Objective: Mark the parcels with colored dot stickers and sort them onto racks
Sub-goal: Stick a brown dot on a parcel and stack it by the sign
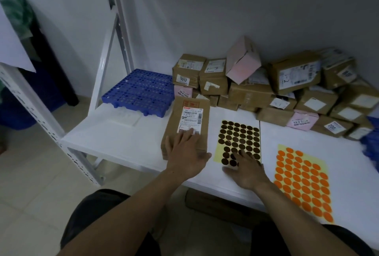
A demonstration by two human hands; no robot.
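Our L hand (185,154) lies flat, fingers straight, on brown parcel (173,124); R hand (247,171), fingers spread, presses dark dot sheet (240,132), w/ orange sheet (303,182) near.

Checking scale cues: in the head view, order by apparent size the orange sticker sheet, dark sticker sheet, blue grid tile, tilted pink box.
1. orange sticker sheet, though nearest the camera.
2. blue grid tile and dark sticker sheet: too close to rank.
3. tilted pink box.
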